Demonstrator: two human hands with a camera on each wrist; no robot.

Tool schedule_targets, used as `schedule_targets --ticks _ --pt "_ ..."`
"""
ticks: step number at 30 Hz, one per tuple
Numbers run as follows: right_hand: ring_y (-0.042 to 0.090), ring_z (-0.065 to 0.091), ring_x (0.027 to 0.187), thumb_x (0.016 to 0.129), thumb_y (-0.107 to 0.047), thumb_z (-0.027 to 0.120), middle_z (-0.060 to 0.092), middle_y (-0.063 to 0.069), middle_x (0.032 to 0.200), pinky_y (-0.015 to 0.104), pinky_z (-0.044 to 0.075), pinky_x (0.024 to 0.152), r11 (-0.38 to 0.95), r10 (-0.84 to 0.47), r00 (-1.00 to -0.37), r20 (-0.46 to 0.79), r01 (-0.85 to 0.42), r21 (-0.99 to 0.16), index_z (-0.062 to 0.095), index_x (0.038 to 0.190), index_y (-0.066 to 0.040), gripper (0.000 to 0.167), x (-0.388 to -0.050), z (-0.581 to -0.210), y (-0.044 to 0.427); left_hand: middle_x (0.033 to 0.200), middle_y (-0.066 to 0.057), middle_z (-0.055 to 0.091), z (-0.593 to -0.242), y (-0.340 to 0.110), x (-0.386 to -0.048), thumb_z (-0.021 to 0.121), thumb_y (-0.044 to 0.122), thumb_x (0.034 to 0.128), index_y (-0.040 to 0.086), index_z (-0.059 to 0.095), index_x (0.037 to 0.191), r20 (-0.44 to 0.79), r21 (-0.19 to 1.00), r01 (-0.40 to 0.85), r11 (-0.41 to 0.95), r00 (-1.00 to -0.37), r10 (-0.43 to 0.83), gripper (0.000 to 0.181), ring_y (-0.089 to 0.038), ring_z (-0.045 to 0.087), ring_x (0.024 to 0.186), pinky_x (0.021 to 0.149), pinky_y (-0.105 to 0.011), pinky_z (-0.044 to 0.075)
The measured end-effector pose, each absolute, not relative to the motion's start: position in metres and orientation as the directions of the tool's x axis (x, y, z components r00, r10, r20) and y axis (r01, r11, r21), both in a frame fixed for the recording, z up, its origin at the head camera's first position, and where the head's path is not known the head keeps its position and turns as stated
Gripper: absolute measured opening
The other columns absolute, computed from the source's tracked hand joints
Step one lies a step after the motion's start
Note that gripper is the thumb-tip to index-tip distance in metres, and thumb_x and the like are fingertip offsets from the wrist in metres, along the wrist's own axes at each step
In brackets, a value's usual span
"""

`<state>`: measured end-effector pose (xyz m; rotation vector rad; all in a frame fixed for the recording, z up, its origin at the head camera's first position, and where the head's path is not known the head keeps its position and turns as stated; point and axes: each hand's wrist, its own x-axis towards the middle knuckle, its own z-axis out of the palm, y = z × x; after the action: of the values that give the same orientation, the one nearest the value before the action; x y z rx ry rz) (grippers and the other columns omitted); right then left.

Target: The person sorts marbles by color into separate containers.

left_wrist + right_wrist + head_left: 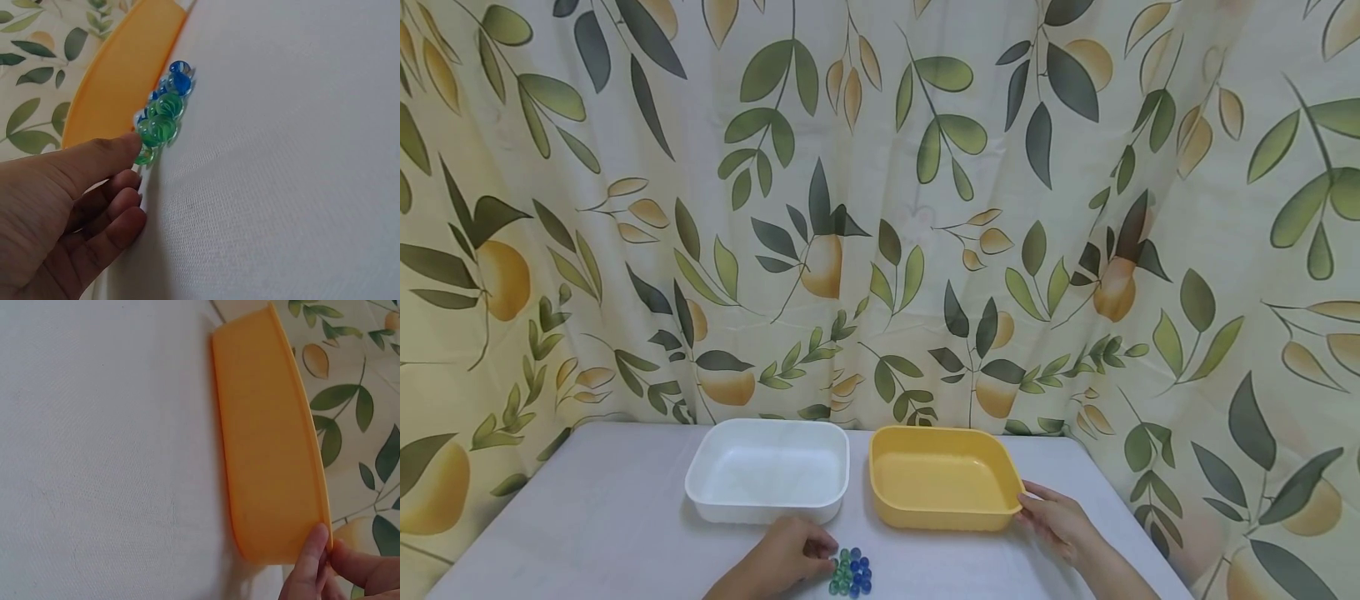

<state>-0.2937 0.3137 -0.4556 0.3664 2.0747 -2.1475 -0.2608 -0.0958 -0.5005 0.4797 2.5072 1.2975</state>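
A cluster of green and blue glass marbles [852, 572] lies on the table near its front edge. My left hand [786, 557] is just left of the cluster, its thumb tip at the nearest green marbles [159, 128]. A gap shows between the thumb and the loosely bent fingers [119, 231], and no marble is seen held there. At the right, my right hand [1060, 521] pinches the rim of a yellow plastic basin [943, 518] at its front right corner, thumb on one side and fingers [310, 550] on the other. The basin stands flat, with no contents visible.
A white plastic basin [760, 512] stands left of the yellow one, a narrow gap between them. Both rest on a white-clothed table [625, 492]. Behind the table hangs a curtain [865, 333] with a leaf and fruit print.
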Motion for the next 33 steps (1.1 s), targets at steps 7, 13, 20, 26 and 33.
schedule_targets --ticks 7,13,20,26,33 --pt "0.012 0.066 0.081 0.095 0.003 0.058 0.067 0.006 0.09 0.026 0.059 0.079 -0.084 0.072 -0.958 -0.277 0.271 -0.959 0.022 0.147 0.017 0.065 -0.2933 -0.4561 0.3152 0.076 0.01 0.067 -0.5012 -0.0934 -0.2619 0.08 0.015 0.0793 0.013 0.077 0.095 -0.088 0.824 0.172 0.539 -0.902 0.423 0.016 -0.01 0.058 0.071 0.063 -0.021 0.05" --pt "0.012 0.066 0.081 0.095 0.002 0.058 0.067 0.005 0.089 0.026 0.059 0.08 -0.087 0.067 -0.959 -0.276 0.27 -0.959 0.022 0.146 0.017 0.064 -0.2927 -0.4576 0.314 0.078 0.01 0.068 -0.5017 -0.0931 -0.2617 0.081 0.016 0.0788 0.014 0.077 0.092 -0.086 0.82 0.174 0.545 -0.904 0.418 0.014 -0.009 0.058 0.072 0.064 -0.021 0.05" --pt "0.011 0.066 0.078 0.096 0.001 0.058 0.067 0.004 0.087 0.025 0.059 0.077 -0.07 0.09 -0.952 -0.293 0.287 -0.955 0.024 0.147 0.015 0.063 -0.2927 -0.456 0.3135 0.079 0.012 0.069 -0.5043 -0.0936 -0.2629 0.08 0.015 0.0794 0.014 0.077 0.091 -0.067 0.828 0.195 0.526 -0.896 0.438 0.012 -0.007 0.057 0.071 0.063 -0.02 0.05" --pt "0.012 0.067 0.079 0.095 0.002 0.058 0.068 0.005 0.087 0.027 0.06 0.079 -0.077 0.063 -0.959 -0.276 0.271 -0.959 0.022 0.146 0.017 0.064 -0.292 -0.4572 0.3154 0.079 0.012 0.069 -0.5064 -0.0942 -0.2631 0.08 0.015 0.0798 0.017 0.078 0.088 -0.059 0.821 0.208 0.531 -0.895 0.442 0.009 -0.006 0.055 0.071 0.061 -0.02 0.048" --pt "0.014 0.069 0.078 0.094 0.003 0.06 0.069 0.006 0.086 0.028 0.06 0.077 -0.034 0.089 -0.956 -0.28 0.278 -0.96 0.025 0.144 0.018 0.064 -0.2941 -0.4556 0.3166 0.075 0.011 0.067 -0.5064 -0.0945 -0.2625 0.079 0.014 0.0802 0.019 0.077 0.086 -0.061 0.822 0.203 0.532 -0.897 0.438 0.008 -0.007 0.055 0.069 0.06 -0.02 0.047"
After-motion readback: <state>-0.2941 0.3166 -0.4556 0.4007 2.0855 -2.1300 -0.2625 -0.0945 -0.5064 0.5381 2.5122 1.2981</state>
